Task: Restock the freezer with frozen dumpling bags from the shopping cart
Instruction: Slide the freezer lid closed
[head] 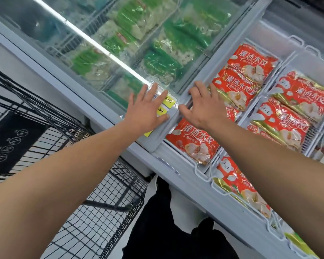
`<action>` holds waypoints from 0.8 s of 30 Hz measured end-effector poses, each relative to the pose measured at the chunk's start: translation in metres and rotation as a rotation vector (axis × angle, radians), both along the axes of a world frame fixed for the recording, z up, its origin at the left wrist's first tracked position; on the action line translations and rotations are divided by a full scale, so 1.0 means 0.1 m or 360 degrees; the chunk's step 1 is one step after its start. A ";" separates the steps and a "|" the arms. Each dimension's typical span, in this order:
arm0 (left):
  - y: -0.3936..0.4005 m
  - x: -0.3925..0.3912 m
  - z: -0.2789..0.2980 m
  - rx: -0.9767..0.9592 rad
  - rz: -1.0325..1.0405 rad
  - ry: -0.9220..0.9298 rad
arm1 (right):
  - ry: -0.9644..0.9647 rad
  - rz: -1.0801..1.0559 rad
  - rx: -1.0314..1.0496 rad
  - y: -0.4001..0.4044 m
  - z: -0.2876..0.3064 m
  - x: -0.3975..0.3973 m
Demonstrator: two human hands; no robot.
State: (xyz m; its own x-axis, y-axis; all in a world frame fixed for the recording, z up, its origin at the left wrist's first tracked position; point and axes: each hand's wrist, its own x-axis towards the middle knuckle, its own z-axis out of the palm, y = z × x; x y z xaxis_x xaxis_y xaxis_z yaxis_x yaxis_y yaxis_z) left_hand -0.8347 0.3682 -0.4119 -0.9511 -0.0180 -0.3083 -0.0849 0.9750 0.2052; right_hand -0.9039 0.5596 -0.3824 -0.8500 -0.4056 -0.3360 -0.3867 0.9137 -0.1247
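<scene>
Freezer (178, 171): chest type, running from upper left to lower right. Sliding lid (108, 43): over the left section, with bagged goods (163, 60) beneath it in wire baskets. Right section uncovered: dumpling bags (193, 143) stacked in wire baskets (202, 170), in rows from front edge to rear. Price tags (165, 105): on the lid's right frame. Left hand (148, 107): flat on those tags. Right hand (204, 107): on the lid's right edge, above the bags. Shopping cart (79, 184): before the freezer, at left.
</scene>
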 end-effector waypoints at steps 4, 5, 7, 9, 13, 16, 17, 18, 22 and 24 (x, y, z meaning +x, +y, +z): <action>0.34 0.14 0.01 0.0004 -0.0011 0.0018 | -0.0020 -0.0059 0.0015 0.34 -0.03 0.18; 0.45 0.18 0.01 -0.0005 -0.0020 0.0020 | -0.0012 -0.0078 0.0020 0.45 -0.03 0.23; 0.66 0.26 0.01 -0.0042 -0.0061 0.0037 | 0.0013 -0.0101 0.0048 0.66 -0.05 0.34; 0.89 0.34 0.01 -0.0088 -0.0156 0.0051 | 0.0020 -0.0149 0.0097 0.92 -0.05 0.46; 1.36 0.52 0.03 -0.0101 -0.0305 0.0036 | 0.0021 -0.0211 0.0138 1.49 -0.06 0.71; 1.84 0.65 0.06 -0.0113 -0.0369 -0.0032 | 0.0009 -0.0269 0.0141 1.97 -0.08 0.93; 2.01 0.70 0.07 -0.0123 -0.0391 -0.0058 | 0.0004 -0.0296 0.0133 2.14 -0.08 1.00; 2.20 0.75 0.07 -0.0133 -0.0415 -0.0080 | 0.0003 -0.0321 0.0121 2.33 -0.08 1.08; 2.89 0.97 0.09 -0.0146 -0.0463 -0.0118 | 0.0009 -0.0347 0.0124 3.02 -0.09 1.36; 3.27 1.08 0.11 -0.0147 -0.0483 -0.0133 | -0.0004 -0.0392 0.0111 3.39 -0.07 1.50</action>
